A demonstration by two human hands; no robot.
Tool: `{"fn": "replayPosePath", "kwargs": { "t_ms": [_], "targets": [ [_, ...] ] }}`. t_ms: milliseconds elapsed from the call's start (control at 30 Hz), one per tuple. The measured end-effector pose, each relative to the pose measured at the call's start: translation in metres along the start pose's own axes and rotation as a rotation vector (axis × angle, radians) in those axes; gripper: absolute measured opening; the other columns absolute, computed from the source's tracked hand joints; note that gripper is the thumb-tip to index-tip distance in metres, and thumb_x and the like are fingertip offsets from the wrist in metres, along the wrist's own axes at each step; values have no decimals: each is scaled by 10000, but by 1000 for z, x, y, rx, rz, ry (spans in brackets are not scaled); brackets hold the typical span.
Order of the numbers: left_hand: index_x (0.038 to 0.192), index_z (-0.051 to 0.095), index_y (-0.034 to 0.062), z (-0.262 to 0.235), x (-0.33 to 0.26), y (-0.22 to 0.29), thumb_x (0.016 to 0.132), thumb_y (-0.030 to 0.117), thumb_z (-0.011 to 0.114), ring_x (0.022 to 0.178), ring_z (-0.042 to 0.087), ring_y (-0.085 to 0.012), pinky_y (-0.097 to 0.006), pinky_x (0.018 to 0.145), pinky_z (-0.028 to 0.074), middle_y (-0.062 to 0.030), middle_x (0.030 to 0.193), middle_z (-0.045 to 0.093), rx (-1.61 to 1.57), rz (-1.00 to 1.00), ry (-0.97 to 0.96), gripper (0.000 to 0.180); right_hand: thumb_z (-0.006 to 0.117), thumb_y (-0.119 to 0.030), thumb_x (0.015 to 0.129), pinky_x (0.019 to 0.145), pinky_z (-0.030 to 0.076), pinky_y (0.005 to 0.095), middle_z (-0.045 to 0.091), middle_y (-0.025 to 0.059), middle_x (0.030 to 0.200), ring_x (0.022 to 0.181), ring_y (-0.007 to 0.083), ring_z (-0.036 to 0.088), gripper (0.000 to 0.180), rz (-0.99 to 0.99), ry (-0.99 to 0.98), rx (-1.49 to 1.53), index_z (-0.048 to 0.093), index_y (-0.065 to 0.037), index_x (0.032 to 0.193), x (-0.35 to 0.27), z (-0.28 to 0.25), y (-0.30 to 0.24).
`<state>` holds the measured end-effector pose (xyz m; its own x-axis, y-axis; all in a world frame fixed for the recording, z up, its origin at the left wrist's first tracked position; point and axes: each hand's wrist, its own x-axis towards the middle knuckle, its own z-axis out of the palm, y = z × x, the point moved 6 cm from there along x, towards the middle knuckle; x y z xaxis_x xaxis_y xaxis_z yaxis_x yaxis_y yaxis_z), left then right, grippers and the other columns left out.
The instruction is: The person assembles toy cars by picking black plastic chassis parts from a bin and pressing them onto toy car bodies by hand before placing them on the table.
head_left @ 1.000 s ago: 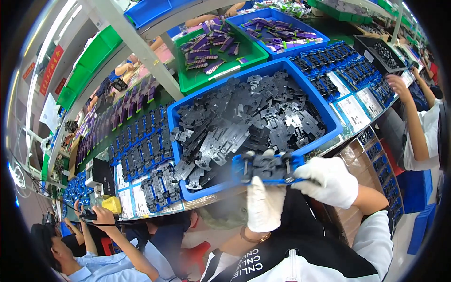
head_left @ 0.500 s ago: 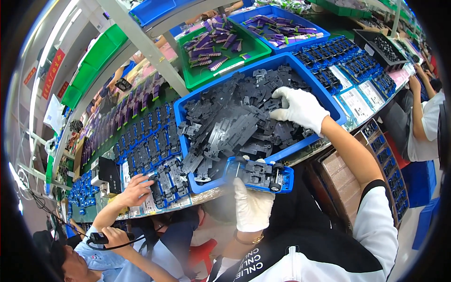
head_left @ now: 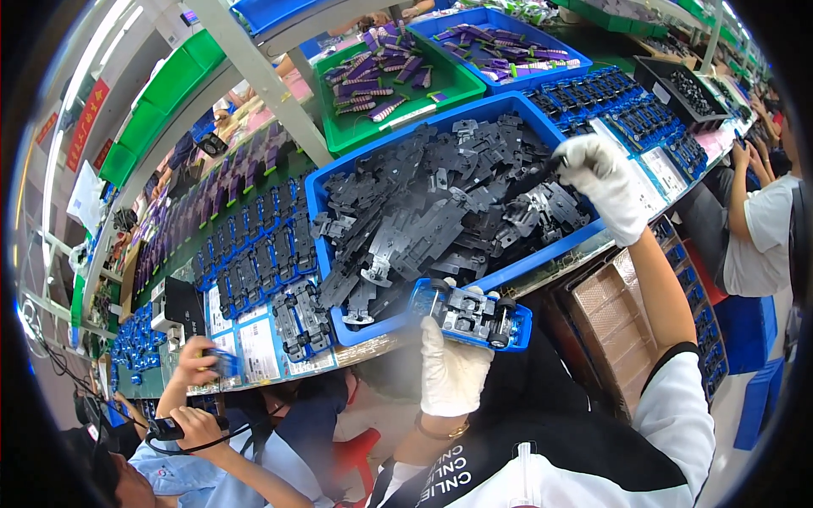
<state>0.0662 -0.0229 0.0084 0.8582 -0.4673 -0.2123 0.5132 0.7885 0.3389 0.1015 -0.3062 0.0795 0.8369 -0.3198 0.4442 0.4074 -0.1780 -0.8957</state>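
In my gloved left hand [head_left: 453, 372] is a blue toy car [head_left: 471, 315], underside up, its wheels and grey inner parts showing. It is at the near edge of a blue bin [head_left: 500, 282]. My gloved right hand [head_left: 603, 182] is raised over the bin's right rim, fingers pinched on a black plastic chassis piece [head_left: 535, 179]. That piece shows nearly edge-on, pointing left over the pile. Loose dark grey chassis plates [head_left: 415, 220] fill the bin in a heap.
Behind stand a green bin [head_left: 457, 102] and a blue bin [head_left: 580, 68] of purple parts. Rows of blue car bodies [head_left: 262, 245] lie at the left. A co-worker's hand [head_left: 196, 362] holds a blue piece there. Cardboard boxes [head_left: 614, 330] stand at the right.
My right hand has lifted from the pile and moved right, now with a black chassis piece. The car stays in my left hand. The co-worker's hand has drawn back left with a blue piece.
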Motion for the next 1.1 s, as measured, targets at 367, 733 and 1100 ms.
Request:
{"fn": "replayPosePath", "kwargs": {
  "t_ms": [367,733,1100],
  "targets": [
    [1346,469,115,8,-4,1,841,459,682,1230,485,-281,-568,1087,332,-27,1333,524,17,-5,-81,647,549,65,815,938,449,321,640,116,1049,1030,225,601,151,46,-101,-466,597,-4,940,-32,-12,-12],
    [1344,456,50,-1,0,-6,843,671,534,1246,448,-382,-540,1098,316,-185,1302,519,-187,-82,-81,802,662,-179,840,780,480,430,603,170,959,894,375,586,385,-121,-310,-1043,583,-67,1201,-38,50,-13],
    [1333,438,41,-3,5,-3,786,776,485,1133,555,-296,-425,1002,454,-164,1242,559,34,126,-51,917,795,-170,659,796,537,389,608,182,1106,939,344,634,560,-387,-447,-849,596,-64,1172,-112,138,-98]
  ]
}}
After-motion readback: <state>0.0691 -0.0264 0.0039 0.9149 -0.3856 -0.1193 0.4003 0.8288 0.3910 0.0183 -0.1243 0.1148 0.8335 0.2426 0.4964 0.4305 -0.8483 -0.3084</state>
